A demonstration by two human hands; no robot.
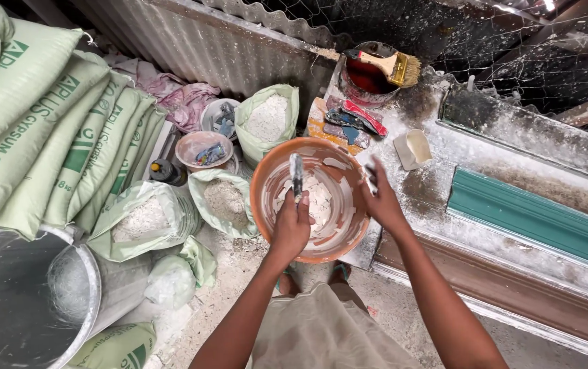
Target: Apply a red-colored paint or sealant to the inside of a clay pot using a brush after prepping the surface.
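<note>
My left hand (291, 225) grips a flat scraper tool (297, 175) and holds its blade down inside an orange plastic bowl (266, 176). The bowl is smeared with white plaster (319, 199) and holds a lump of it. My right hand (381, 199) grips the bowl's right rim, thumb inside. The bowl hangs over the edge of a dusty workbench (437, 184).
Stacked pale green sacks (41, 123) fill the left. Open bags of white powder (268, 117) and small bowls (203, 149) sit on the floor. A grey bucket (27, 301) is at bottom left. A paint tin with a brush (391, 66), a white cup (413, 148) and a green moulding (533, 217) lie on the bench.
</note>
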